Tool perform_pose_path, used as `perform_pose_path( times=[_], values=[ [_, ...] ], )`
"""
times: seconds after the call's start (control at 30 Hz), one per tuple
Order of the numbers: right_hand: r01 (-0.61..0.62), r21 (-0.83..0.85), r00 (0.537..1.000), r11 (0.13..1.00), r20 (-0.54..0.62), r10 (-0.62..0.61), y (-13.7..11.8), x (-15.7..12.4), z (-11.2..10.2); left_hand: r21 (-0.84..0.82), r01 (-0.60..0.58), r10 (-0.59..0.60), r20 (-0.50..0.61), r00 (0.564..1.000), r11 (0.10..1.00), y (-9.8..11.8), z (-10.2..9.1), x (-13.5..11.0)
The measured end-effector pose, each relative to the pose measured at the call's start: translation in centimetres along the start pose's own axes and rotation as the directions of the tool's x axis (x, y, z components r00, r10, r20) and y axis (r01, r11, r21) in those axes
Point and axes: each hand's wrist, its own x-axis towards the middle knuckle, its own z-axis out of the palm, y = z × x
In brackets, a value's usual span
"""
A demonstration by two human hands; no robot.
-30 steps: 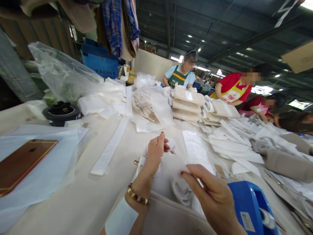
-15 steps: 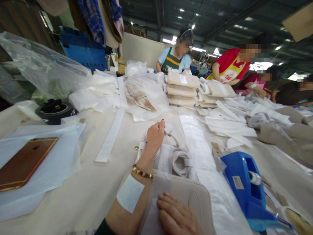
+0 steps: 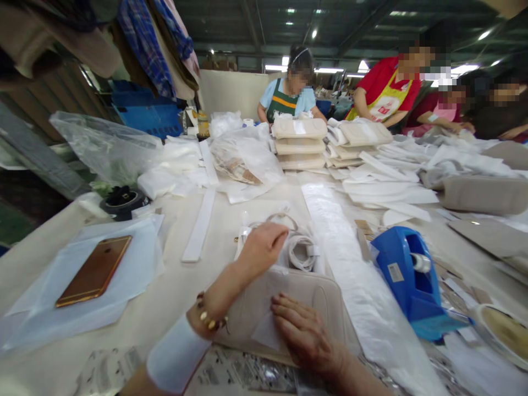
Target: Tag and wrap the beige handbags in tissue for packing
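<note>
A beige bag [image 3: 330, 300] lies flat on the table before me, with thin translucent white sheeting over part of it. My right hand [image 3: 303, 333] rests on the bag, fingers stretched out. Over the bag's far edge is my left hand [image 3: 264, 247], its fingers curled together; whatever they hold is hidden. Just beyond the bag, a coiled beige strap [image 3: 302, 253] has a white wrap round it. More of the strap and a small metal clasp show behind my left hand.
At right stands a blue tape dispenser [image 3: 406, 280]; a long white plastic sheet [image 3: 350, 264] runs beside the bag. A phone [image 3: 94, 269] lies on pale sheets at left. Wrapped beige bags [image 3: 299, 146] are stacked at the back. Several co-workers stand beyond.
My left hand has drawn slightly nearer and its forearm has swung left, uncovering more of the bag. My right hand stays flat on the bag. The camera view has shifted.
</note>
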Motion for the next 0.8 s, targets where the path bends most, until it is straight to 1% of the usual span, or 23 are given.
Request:
perform_pose_path(
  times=[0.03, 0.07, 0.1, 0.17, 0.2, 0.23, 0.3, 0.37, 0.4, 0.43, 0.5, 0.53, 0.6, 0.63, 0.73, 0.8],
  values=[
    [0.007, 0.007, 1.000, 1.000, -0.010, -0.006, 0.0, 0.0, 0.0, 0.002, -0.077, 0.077, 0.066, 0.995, 0.997, 0.0, -0.2, -2.0],
    [0.014, 0.014, 1.000, 1.000, -0.017, -0.014, 0.1, 0.0, 0.1, 0.011, -0.167, 0.164, 0.131, 0.978, 0.986, -0.1, -0.2, -3.9],
    [0.023, 0.019, 0.999, 1.000, -0.023, -0.022, 0.1, 0.0, 0.1, 0.053, -0.287, 0.274, 0.180, 0.945, 0.956, -0.4, -0.2, -5.6],
    [0.032, 0.034, 0.999, 0.999, -0.034, -0.031, 0.2, 0.3, 0.1, 0.141, -0.425, 0.381, 0.259, 0.888, 0.894, -1.1, -0.1, -8.3],
    [0.028, 0.045, 0.999, 0.999, -0.032, -0.026, 0.1, 0.6, 0.0, 0.183, -0.465, 0.404, 0.290, 0.868, 0.866, -1.4, 0.1, -9.1],
    [0.015, 0.062, 1.000, 0.998, -0.018, -0.014, 0.0, 0.7, -0.2, 0.216, -0.481, 0.404, 0.319, 0.857, 0.850, -1.7, 0.2, -9.7],
    [-0.040, 0.089, 0.998, 0.995, 0.049, 0.036, -0.7, 0.8, -1.0, 0.260, -0.511, 0.408, 0.363, 0.838, 0.819, -2.0, 0.3, -10.3],
    [-0.098, 0.044, 0.985, 0.994, 0.145, 0.090, -1.8, 0.0, -2.6, 0.278, -0.539, 0.424, 0.381, 0.822, 0.795, -2.1, 0.4, -10.5],
    [-0.103, -0.002, 0.976, 0.995, 0.193, 0.101, -2.5, -0.8, -3.5, 0.276, -0.549, 0.432, 0.387, 0.815, 0.789, -2.0, 0.3, -10.6],
    [-0.081, -0.055, 0.966, 0.995, 0.243, 0.092, -3.2, -1.8, -4.4, 0.271, -0.551, 0.431, 0.395, 0.811, 0.789, -1.9, 0.2, -10.8],
    [0.038, -0.123, 0.944, 0.992, 0.331, 0.005, -4.3, -4.3, -6.0, 0.247, -0.538, 0.404, 0.435, 0.805, 0.806, -1.6, -0.1, -11.1],
    [0.101, -0.154, 0.938, 0.983, 0.344, -0.043, -4.7, -5.6, -6.5, 0.229, -0.526, 0.383, 0.466, 0.798, 0.819, -1.4, -0.3, -11.3],
    [0.195, -0.218, 0.928, 0.956, 0.357, -0.108, -5.2, -8.0, -6.6, 0.190, -0.502, 0.342, 0.530, 0.776, 0.844, -0.9, -0.8, -11.7],
    [0.215, -0.255, 0.929, 0.943, 0.352, -0.116, -5.3, -9.0, -6.3, 0.172, -0.494, 0.329, 0.557, 0.763, 0.852, -0.7, -1.0, -11.8],
    [0.193, -0.344, 0.946, 0.919, 0.314, -0.081, -5.4, -10.5, -5.0, 0.147, -0.486, 0.301, 0.623, 0.722, 0.861, -0.3, -1.5, -11.9],
    [0.168, -0.362, 0.959, 0.917, 0.274, -0.068, -5.6, -10.2, -4.1, 0.150, -0.492, 0.287, 0.655, 0.699, 0.858, -0.2, -1.6, -11.8]
  ],
)
